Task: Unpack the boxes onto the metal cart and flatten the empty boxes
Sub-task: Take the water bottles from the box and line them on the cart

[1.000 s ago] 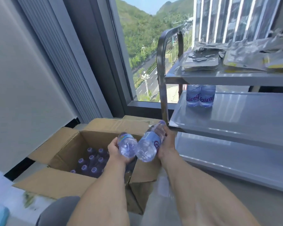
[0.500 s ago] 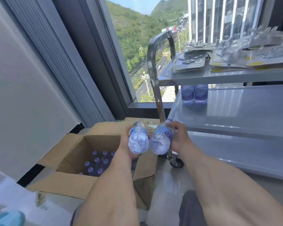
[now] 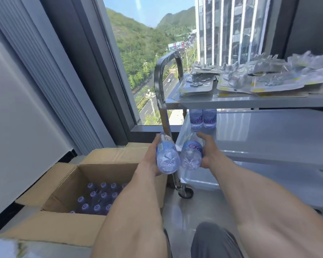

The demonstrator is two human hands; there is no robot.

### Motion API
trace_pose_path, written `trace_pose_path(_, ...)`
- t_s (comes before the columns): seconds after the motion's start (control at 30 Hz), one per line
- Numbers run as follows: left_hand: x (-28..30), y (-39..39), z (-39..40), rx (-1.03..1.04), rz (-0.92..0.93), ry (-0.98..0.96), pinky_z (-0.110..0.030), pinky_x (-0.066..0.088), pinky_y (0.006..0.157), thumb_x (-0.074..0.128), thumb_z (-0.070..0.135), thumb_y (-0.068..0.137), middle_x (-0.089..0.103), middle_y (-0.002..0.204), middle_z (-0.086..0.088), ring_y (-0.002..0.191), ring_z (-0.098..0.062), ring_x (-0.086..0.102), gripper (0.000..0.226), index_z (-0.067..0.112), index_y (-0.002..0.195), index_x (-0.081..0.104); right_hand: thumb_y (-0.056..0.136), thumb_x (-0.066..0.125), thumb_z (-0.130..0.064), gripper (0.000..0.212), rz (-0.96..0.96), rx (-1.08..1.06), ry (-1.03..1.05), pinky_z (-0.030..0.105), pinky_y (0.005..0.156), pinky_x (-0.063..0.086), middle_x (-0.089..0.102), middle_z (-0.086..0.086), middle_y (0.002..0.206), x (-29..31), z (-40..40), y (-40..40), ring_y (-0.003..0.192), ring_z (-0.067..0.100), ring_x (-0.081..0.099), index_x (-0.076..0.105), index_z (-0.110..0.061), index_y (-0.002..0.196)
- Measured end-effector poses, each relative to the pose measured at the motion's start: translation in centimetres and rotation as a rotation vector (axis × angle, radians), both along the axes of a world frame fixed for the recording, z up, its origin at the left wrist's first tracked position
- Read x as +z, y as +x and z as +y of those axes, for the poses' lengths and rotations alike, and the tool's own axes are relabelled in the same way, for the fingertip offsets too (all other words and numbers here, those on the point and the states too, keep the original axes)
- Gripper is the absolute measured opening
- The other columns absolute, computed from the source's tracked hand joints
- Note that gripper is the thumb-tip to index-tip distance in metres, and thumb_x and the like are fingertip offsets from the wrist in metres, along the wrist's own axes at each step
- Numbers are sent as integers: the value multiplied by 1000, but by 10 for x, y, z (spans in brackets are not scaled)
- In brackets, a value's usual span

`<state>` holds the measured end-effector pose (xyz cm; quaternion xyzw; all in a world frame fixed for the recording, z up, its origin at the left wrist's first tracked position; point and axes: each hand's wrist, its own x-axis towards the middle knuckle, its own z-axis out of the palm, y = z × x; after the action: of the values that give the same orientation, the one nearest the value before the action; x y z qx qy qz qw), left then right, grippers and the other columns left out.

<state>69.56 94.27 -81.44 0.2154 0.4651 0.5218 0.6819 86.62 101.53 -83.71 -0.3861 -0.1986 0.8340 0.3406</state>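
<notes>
One bottle (image 3: 167,158) is gripped in the left hand (image 3: 151,155), another bottle (image 3: 191,155) in the right hand (image 3: 208,151), at the cart's middle shelf (image 3: 268,135). The standing bottles (image 3: 202,119) could be knocked over if these are set down carelessly.

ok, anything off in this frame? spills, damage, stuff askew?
Nothing stands out. The left hand and right hand each hold a water bottle beside the cart's middle shelf, where two bottles stand upright. The open cardboard box still holds capped bottles. No spill or damage shows.
</notes>
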Motion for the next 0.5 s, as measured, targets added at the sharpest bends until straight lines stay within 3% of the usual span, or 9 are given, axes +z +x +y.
trace_pose_path(0.13, -4, 18, 11, 52, 14, -112, -35, 54, 69, 57, 43, 92, 65, 75, -14, 62, -28, 64, 44, 4, 78, 70, 66, 76, -36, 54, -93, -156, 60, 50, 94, 49, 59, 14, 91, -3, 13, 27, 81, 32, 63, 60, -7, 108)
trace_pose_path(0.23, -13, 35, 20, 158, 171, -106, -48, 52, 93, 45, 34, 95, 64, 101, -15, 87, -32, 65, 35, 6, 106, 62, 72, 75, -41, 47, -44, -245, 105, 40, 82, 54, 57, 11, 83, -4, 19, 47, 71, 25, 61, 61, -12, 106)
trace_pose_path(0.33, -22, 52, 40, 147, 148, -120, -50, 53, 93, 56, 58, 88, 66, 117, -12, 103, -32, 66, 55, 13, 119, 61, 81, 70, -46, 45, -34, -277, 130, 37, 77, 54, 59, 10, 83, -3, 31, 67, 71, 23, 61, 62, -15, 111)
trace_pose_path(0.43, -16, 65, 62, -35, 20, -154, -43, 51, 94, 63, 56, 86, 67, 107, -13, 97, -28, 63, 54, 10, 115, 64, 68, 81, -44, 59, -125, -266, 142, 37, 75, 57, 65, 11, 87, -3, 44, 72, 74, 25, 66, 62, -10, 114)
trace_pose_path(0.5, -14, 68, 76, -42, 43, -156, -39, 56, 78, 61, 47, 90, 71, 85, -12, 79, -27, 67, 41, 7, 100, 67, 54, 87, -42, 70, -282, -351, 134, 43, 79, 59, 70, 12, 92, -4, 52, 69, 80, 28, 71, 62, -8, 110)
